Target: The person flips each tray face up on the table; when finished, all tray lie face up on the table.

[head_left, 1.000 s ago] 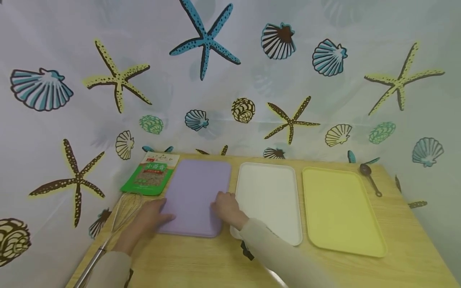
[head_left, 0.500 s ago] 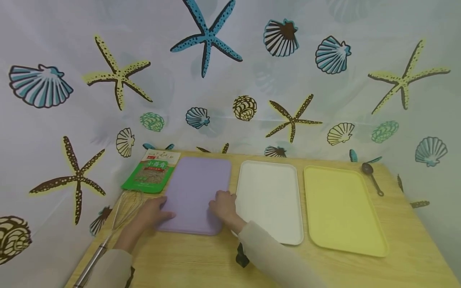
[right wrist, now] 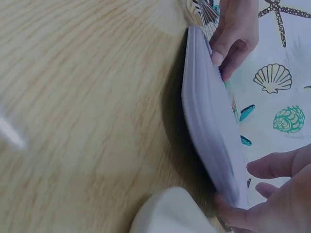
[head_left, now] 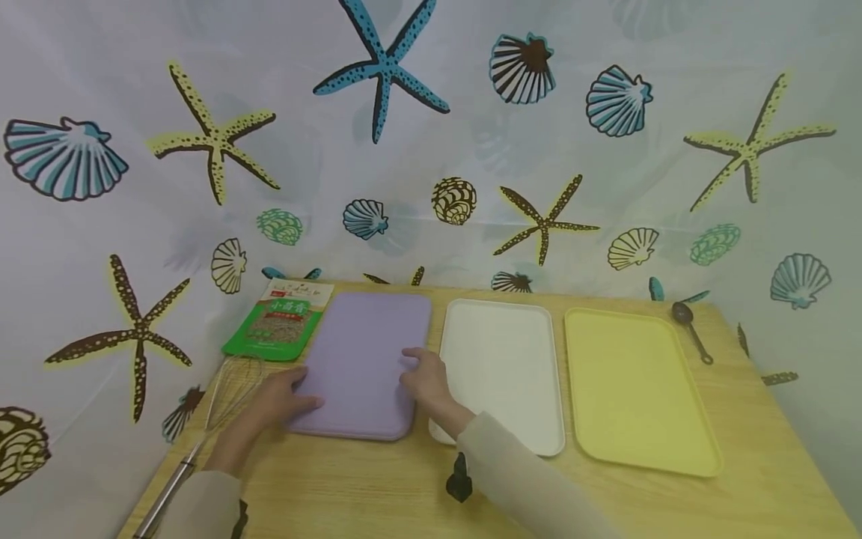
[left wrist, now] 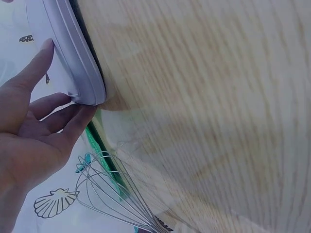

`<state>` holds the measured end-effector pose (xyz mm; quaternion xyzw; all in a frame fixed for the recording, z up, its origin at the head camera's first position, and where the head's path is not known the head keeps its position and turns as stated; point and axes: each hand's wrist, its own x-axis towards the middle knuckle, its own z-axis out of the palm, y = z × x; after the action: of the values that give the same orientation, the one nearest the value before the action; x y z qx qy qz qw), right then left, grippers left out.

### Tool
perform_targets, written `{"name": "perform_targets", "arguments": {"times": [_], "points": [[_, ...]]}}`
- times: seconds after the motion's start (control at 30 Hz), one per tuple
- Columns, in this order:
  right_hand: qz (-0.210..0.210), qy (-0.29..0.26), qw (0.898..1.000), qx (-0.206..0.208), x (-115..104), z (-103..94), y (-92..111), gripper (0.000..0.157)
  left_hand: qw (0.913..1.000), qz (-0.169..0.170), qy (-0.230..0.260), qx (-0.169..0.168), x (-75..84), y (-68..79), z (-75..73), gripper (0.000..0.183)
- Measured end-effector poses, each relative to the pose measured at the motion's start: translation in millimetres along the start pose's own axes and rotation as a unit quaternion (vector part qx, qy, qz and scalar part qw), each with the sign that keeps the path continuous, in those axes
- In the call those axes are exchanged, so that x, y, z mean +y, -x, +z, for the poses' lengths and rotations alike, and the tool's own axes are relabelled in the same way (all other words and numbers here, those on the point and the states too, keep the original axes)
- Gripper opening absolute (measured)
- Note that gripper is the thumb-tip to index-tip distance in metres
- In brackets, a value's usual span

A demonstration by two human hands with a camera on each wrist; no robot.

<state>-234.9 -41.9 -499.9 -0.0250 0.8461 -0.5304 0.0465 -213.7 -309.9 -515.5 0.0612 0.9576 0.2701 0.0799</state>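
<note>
A purple tray (head_left: 367, 337), its edge double-layered, lies on the left half of the table. My left hand (head_left: 274, 400) holds its left side, and in the left wrist view the thumb (left wrist: 46, 51) lies over the top while the fingers touch the edge. At the right side is my right hand (head_left: 427, 380), index finger stretched out over the tray. In the right wrist view one fingertip (right wrist: 226, 206) touches the tray's edge and another finger stands apart from it. Beside my left forearm lies a whisk (head_left: 182, 471).
A white tray (head_left: 501, 374) and a yellow tray (head_left: 640, 393) lie to the right. A dark measuring spoon (head_left: 692, 333) is beyond them. Behind my left hand lies a green seasoning packet (head_left: 276, 322). A shell-printed curtain (head_left: 417, 165) hangs behind the table (head_left: 350, 486).
My right hand's index finger has straightened and spread away from the purple tray's edge. The left hand stays at the tray's left side. The view has shifted slightly.
</note>
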Motion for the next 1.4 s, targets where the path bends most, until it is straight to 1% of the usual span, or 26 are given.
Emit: {"name": "perform_targets", "arguments": {"times": [0.1,0.2,0.27,0.47,0.53,0.67,0.8,0.9,1.07,1.27,1.4], "points": [[-0.009,-0.006,1.0,0.002,1.1,-8.4,-2.3,0.053,0.9999,-0.006,0.007,-0.008,-0.6,-1.0,-2.4,0.076],[-0.004,-0.022,1.0,-0.003,3.3,-15.1,-6.3,0.054,0.9999,-0.008,0.009,-0.007,0.1,-2.0,-4.1,0.076],[0.001,-0.033,0.999,-0.009,5.8,-17.9,-8.6,0.055,1.0,-0.002,0.007,-0.003,0.4,-3.1,-4.2,0.075],[0.018,-0.031,0.999,-0.017,15.2,-20.7,-12.7,0.061,0.9997,0.022,0.007,0.0,1.4,-6.2,-0.4,0.073],[0.017,-0.029,0.999,-0.021,17.2,-20.9,-14.6,0.063,0.9998,0.021,0.003,0.001,1.8,-6.6,0.5,0.073],[0.017,-0.047,0.998,-0.041,17.6,-22.3,-16.8,0.068,0.9998,0.018,-0.001,0.003,3.4,-5.4,-0.4,0.071],[0.025,-0.068,0.995,-0.063,15.2,-25.5,-17.6,0.072,0.9998,0.021,0.004,-0.003,4.3,-1.3,-3.0,0.073],[0.024,-0.083,0.993,-0.076,12.9,-28.6,-17.9,0.075,0.9996,0.025,0.0,-0.015,2.8,2.7,-3.7,0.075],[0.026,-0.088,0.992,-0.087,9.9,-32.0,-18.2,0.079,0.9988,0.04,-0.012,-0.026,1.3,9.8,-3.8,0.077],[0.036,-0.097,0.991,-0.09,5.7,-35.6,-18.1,0.08,0.9981,0.056,-0.007,-0.023,5.5,20.2,-0.9,0.08],[0.032,-0.103,0.99,-0.092,1.4,-39.2,-18.6,0.079,0.998,0.06,-0.003,-0.015,1.1,25.0,5.8,0.082]]}}
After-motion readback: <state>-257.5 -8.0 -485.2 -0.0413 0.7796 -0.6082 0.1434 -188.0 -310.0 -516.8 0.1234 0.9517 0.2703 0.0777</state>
